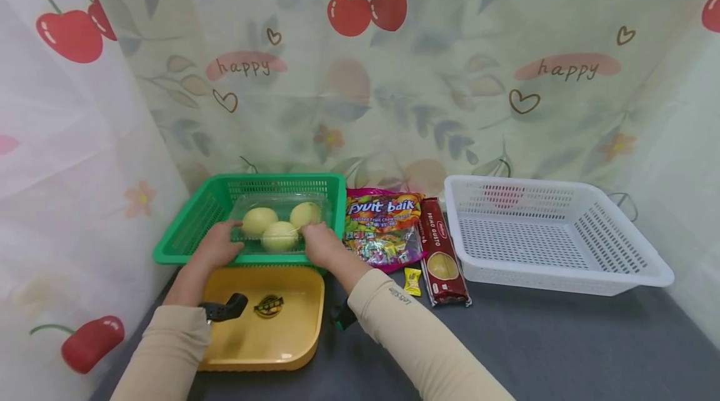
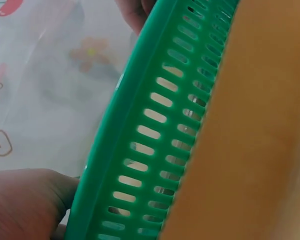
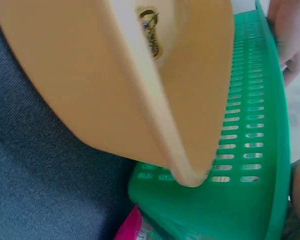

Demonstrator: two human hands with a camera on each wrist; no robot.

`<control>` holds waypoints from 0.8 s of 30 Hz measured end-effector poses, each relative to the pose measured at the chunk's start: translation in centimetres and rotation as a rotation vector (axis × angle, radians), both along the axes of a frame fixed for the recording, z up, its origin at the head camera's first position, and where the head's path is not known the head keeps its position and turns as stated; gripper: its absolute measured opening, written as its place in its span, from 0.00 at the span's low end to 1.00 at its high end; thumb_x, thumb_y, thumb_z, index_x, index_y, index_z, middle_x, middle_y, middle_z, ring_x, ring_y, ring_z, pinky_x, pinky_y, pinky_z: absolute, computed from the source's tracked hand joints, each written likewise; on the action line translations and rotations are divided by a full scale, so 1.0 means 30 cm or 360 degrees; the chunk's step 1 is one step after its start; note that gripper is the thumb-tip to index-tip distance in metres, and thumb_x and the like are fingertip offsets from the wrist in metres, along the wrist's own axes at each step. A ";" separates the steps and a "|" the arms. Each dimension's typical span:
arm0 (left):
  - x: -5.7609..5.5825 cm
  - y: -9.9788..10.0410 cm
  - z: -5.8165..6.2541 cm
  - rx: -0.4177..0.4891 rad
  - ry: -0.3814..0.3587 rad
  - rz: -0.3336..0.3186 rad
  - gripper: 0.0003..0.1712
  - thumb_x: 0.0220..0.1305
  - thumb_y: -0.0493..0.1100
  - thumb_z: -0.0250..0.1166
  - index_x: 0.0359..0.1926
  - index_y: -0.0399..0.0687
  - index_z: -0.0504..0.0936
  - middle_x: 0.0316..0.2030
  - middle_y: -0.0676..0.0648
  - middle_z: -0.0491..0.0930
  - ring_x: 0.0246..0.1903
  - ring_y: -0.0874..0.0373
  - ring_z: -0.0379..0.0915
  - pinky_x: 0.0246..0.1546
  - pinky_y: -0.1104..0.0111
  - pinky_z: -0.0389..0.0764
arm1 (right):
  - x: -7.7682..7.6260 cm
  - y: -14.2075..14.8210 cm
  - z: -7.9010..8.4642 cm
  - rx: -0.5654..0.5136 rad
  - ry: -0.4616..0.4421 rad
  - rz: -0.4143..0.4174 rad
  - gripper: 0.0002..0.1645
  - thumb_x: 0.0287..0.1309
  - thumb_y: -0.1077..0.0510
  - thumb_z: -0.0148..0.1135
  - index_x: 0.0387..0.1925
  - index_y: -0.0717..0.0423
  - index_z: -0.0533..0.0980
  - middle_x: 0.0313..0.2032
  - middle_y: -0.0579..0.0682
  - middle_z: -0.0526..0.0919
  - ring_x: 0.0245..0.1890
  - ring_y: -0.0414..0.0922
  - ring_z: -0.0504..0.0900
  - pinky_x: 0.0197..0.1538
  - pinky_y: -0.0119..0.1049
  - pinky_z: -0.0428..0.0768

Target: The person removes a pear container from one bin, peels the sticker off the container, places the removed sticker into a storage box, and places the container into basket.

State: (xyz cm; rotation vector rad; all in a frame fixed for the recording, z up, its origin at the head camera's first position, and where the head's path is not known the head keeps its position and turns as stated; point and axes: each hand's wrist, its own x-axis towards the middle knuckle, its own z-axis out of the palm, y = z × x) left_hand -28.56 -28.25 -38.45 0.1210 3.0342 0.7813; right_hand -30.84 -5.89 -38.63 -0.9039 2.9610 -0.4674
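Observation:
A clear plastic box with three yellow round fruits sits in or just above the green basket; which one I cannot tell. My left hand grips the box's left end and my right hand grips its right end, both at the basket's front rim. The left wrist view shows the basket's slotted wall with my left hand at its rim. The right wrist view shows the same green wall behind the yellow tray.
The yellow tray lies on the grey table just in front of the basket. Right of the basket lie a candy bag, a red spaghetti pack and a small yellow sweet. A white basket stands far right. Curtains close in the back and sides.

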 end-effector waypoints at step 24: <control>0.124 0.103 0.080 -0.0313 0.0587 -0.0064 0.31 0.61 0.43 0.59 0.63 0.35 0.65 0.68 0.24 0.46 0.66 0.26 0.42 0.61 0.32 0.44 | 0.135 0.378 0.033 -0.0039 0.0138 0.0246 0.38 0.61 0.44 0.55 0.69 0.51 0.59 0.73 0.55 0.39 0.73 0.57 0.34 0.70 0.61 0.38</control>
